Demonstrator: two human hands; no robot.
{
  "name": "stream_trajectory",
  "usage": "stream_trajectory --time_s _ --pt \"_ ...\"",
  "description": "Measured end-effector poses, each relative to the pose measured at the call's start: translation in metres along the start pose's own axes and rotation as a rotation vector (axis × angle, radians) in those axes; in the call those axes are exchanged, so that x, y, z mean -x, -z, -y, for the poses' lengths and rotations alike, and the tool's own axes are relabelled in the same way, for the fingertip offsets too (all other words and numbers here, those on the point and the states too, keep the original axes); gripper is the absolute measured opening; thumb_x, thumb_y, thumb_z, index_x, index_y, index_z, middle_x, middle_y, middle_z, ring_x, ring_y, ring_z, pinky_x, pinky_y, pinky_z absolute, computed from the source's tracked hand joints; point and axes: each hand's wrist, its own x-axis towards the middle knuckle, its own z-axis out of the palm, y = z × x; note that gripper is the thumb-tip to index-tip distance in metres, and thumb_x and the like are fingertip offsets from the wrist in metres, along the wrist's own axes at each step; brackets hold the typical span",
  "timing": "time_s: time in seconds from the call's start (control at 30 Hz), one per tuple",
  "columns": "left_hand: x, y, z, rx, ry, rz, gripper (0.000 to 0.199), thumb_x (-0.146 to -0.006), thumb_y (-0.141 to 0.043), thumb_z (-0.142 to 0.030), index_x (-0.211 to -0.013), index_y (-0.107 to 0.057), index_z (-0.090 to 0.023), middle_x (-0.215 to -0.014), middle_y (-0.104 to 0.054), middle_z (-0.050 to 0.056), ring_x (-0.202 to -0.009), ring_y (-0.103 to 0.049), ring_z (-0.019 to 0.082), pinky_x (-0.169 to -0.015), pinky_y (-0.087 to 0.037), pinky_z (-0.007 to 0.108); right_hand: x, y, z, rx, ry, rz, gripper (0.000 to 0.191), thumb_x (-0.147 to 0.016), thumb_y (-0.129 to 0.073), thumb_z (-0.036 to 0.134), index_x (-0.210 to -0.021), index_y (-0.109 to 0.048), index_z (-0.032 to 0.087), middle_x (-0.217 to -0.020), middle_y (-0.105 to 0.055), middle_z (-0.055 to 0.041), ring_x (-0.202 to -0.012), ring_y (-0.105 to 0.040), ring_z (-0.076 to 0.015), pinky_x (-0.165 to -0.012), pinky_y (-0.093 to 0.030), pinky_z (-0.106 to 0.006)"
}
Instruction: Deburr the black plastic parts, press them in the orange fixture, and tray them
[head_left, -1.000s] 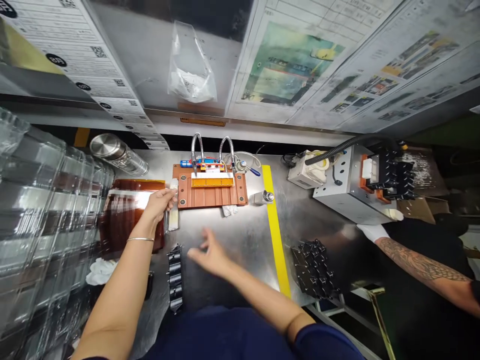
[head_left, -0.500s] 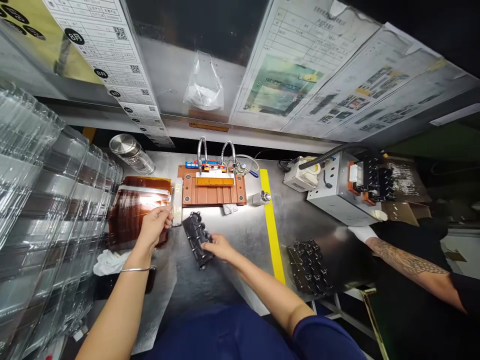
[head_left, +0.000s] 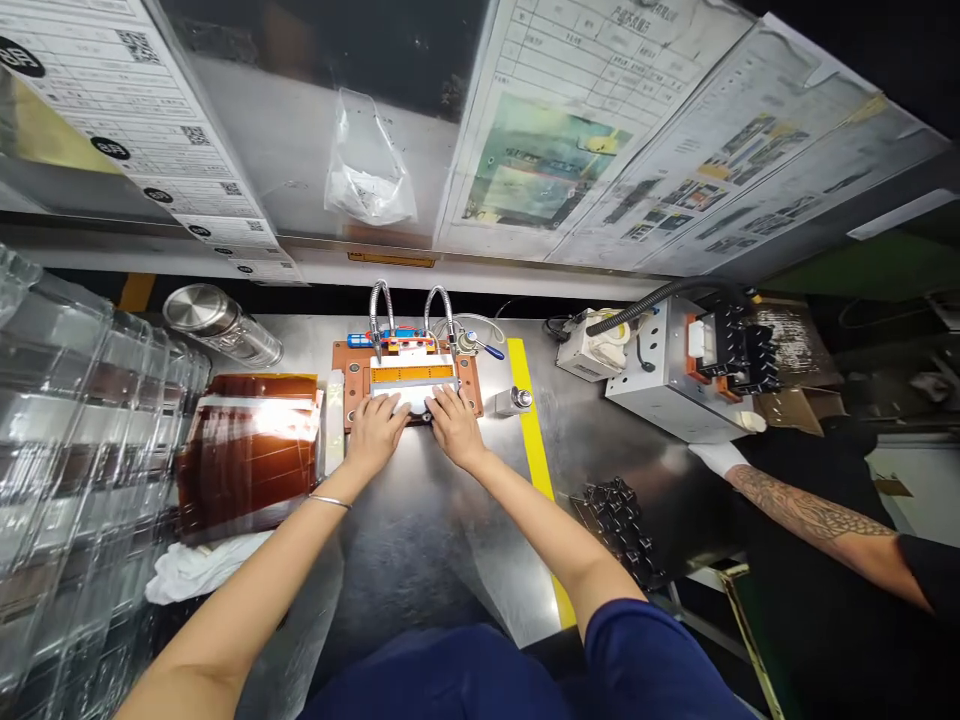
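Observation:
At the front edge of the brown fixture (head_left: 341, 362), both hands rest side by side. My left hand (head_left: 373, 432) lies with its fingers stretched over the left part of a pale flat piece (head_left: 412, 396) on the fixture. On the right part, my right hand (head_left: 454, 424) has its fingers spread the same way. A dark edge shows beneath the fingers; the rest of that piece is hidden by my hands. Just behind it runs an orange strip (head_left: 412, 374) on a white block. Two bendable metal hoses (head_left: 381, 300) arch over the fixture's back.
Left are amber film sheets (head_left: 251, 470), a steel-lidded flask (head_left: 225, 325), a white cloth (head_left: 199, 570) and stacked clear trays (head_left: 82, 460). A small metal-topped bottle (head_left: 514, 400) stands by the yellow line (head_left: 534, 440). Beyond are black ribbed parts (head_left: 619, 525), a grey machine (head_left: 652, 375) and a co-worker's gloved hand (head_left: 716, 460).
Both hands have moved forward to the fixture, the left from beside the film sheets. The black ribbed part, earlier in my right hand, no longer shows on the near tabletop. The view has shifted.

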Motion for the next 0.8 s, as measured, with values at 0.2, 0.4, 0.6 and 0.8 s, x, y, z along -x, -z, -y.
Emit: stream_trajectory --time_s 0.2,0.4,0.6,0.8 --pt "-0.024 -0.023 0.026 0.057 0.056 0.035 0.025 -0.090 -0.050 -0.024 -0.105 -0.071 -0.026 -0.117 -0.068 0.013 -0.109 -0.058 0.030 -0.097 -0.038 0.052 -0.023 0.039 -0.057 -0.059 -0.242 -0.163 0.041 -0.091 -0.046 0.027 -0.130 -0.054 0.018 -0.140 -0.050 -0.0138 -0.135 -0.037 -0.0306 -0.113 -0.030 -0.053" --pt "-0.021 -0.029 0.027 0.075 0.078 0.023 0.025 -0.091 -0.051 -0.028 -0.105 -0.071 -0.025 -0.119 -0.068 0.013 -0.110 -0.059 0.030 -0.102 -0.035 0.055 -0.060 0.053 -0.116 -0.253 -0.421 -0.157 0.030 -0.085 -0.059 0.042 -0.109 -0.065 0.025 -0.118 -0.063 -0.0130 -0.129 -0.041 -0.0348 -0.107 -0.036 -0.054" --pt "-0.023 -0.026 0.025 0.101 0.104 0.044 0.025 -0.090 -0.051 -0.027 -0.105 -0.072 -0.026 -0.119 -0.068 0.012 -0.112 -0.058 0.029 -0.104 -0.034 0.055 -0.089 0.069 -0.156 -0.327 -0.344 -0.107 0.026 -0.084 -0.060 0.048 -0.083 -0.066 0.023 -0.093 -0.066 -0.0109 -0.128 -0.042 -0.0315 -0.102 -0.041 -0.048" --pt "-0.028 -0.007 0.026 0.204 0.236 -0.020 0.029 -0.089 -0.050 -0.038 -0.103 -0.069 -0.022 -0.114 -0.069 0.011 -0.111 -0.059 0.028 -0.103 -0.038 0.048 -0.085 0.072 -0.121 -0.353 -0.458 -0.181 0.019 -0.085 -0.061 0.039 -0.097 -0.064 0.025 -0.117 -0.061 -0.0116 -0.136 -0.034 -0.0324 -0.108 -0.037 -0.052"
